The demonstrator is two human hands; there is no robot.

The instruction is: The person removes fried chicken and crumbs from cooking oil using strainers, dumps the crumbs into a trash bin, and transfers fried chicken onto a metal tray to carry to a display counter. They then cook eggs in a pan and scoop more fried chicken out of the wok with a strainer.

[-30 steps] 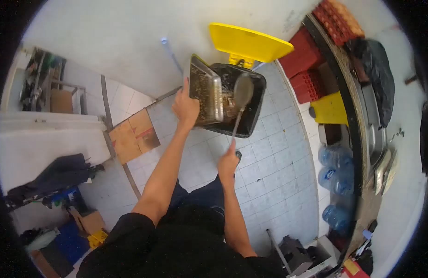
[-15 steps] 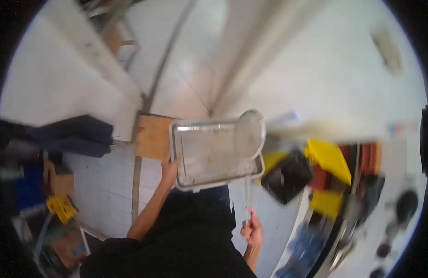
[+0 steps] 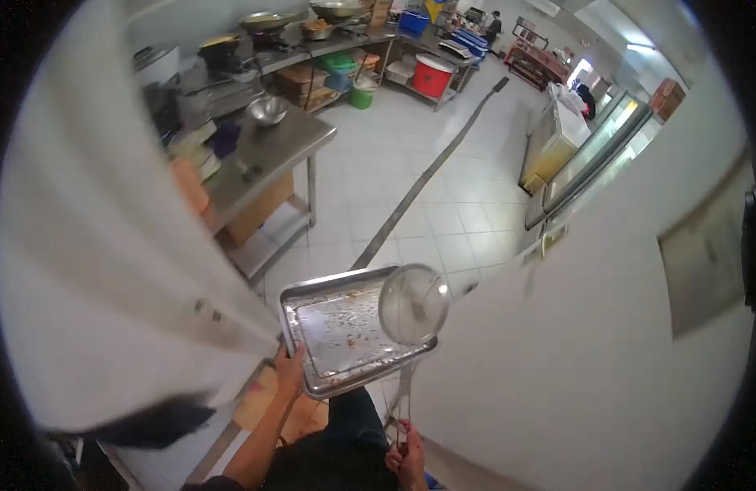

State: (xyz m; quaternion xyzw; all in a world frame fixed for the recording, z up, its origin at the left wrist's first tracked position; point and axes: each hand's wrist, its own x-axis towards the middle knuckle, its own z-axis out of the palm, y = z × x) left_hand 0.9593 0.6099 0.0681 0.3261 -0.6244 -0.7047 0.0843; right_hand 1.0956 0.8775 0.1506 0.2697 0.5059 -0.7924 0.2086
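My left hand (image 3: pixel 289 372) is closed on the left edge of a metal baking tray (image 3: pixel 333 331). Crumbs and brown residue lie scattered over the tray's wet-looking surface. In my right hand (image 3: pixel 406 460) is the long handle of a round mesh strainer (image 3: pixel 413 304). The strainer's head overlaps the tray's right end from my viewpoint; whether it touches the tray I cannot tell. Both things are held in front of my body at about waist height, above the tiled floor.
A white wall (image 3: pixel 91 270) stands close on my left, and a white door (image 3: pixel 558 344) on my right. Beyond are a steel table (image 3: pixel 292 143) with a metal bowl (image 3: pixel 267 110), a red bucket (image 3: pixel 433 75), and a white chest freezer (image 3: pixel 554 135). A dark strip (image 3: pixel 427 176) crosses the floor.
The view has swung up and now shows the kitchen beyond the doorway. The yellow and black items on the right have left view. Both hands keep their holds on the tray and strainer.
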